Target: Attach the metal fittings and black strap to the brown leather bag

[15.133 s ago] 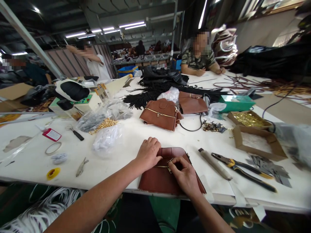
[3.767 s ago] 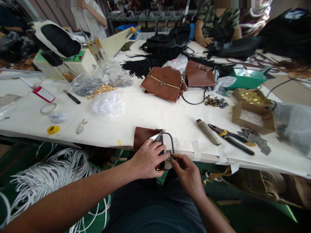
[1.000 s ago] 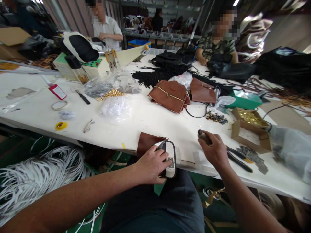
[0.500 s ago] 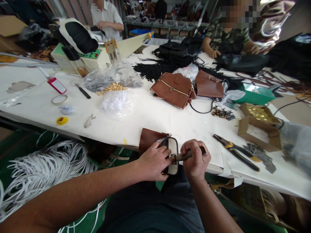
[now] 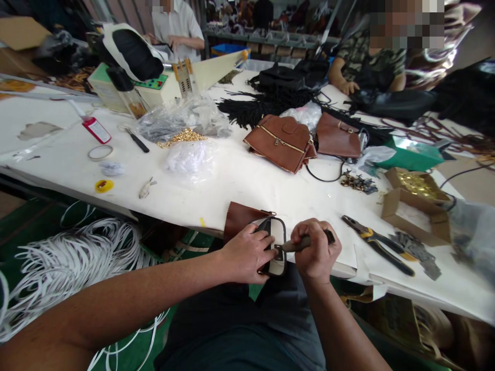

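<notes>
At the table's front edge lies a brown leather bag piece point(image 5: 242, 216) with a pale, dark-edged panel point(image 5: 276, 226) on it. My left hand point(image 5: 247, 252) is spread over the piece and grips it, fingertips on the panel, thumb at its lower edge. Beside those fingertips, a small dark metal fitting point(image 5: 279, 251) sits on the panel. My right hand point(image 5: 317, 251) is wrapped around the grey-brown handle of a hand tool point(image 5: 297, 244), which points left at the fitting. The tool's working tip is too small to make out.
Yellow-black pliers point(image 5: 377, 245) and grey metal pieces point(image 5: 419, 252) lie to the right, near small cardboard boxes point(image 5: 415, 216). Brown leather bag parts point(image 5: 280, 141) lie ahead. Left are plastic bags point(image 5: 189, 159) and a red bottle point(image 5: 96, 130). Two people work across the table.
The whole view has shifted slightly, moving the scene a little to the right. My right hand and the tool have drawn slightly away from my left hand, which keeps its place on the leather.
</notes>
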Demonstrator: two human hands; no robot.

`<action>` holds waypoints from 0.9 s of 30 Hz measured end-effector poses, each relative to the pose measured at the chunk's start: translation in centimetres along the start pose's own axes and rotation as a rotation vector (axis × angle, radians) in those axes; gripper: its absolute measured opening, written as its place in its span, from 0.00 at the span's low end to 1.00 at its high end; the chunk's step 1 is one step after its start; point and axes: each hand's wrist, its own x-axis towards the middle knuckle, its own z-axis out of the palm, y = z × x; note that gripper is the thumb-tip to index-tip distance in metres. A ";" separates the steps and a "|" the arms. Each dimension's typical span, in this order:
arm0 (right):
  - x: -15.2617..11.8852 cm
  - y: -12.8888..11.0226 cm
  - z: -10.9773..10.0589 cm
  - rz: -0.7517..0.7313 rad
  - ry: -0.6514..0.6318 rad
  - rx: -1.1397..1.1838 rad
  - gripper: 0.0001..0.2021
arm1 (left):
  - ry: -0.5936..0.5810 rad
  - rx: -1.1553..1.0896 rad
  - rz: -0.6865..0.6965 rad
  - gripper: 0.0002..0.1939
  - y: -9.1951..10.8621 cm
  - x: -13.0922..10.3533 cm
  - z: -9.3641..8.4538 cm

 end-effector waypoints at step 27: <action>-1.5 -0.5 -0.4 -0.081 -0.258 -0.062 0.13 | 0.012 -0.085 -0.075 0.31 0.1 0.2 0.4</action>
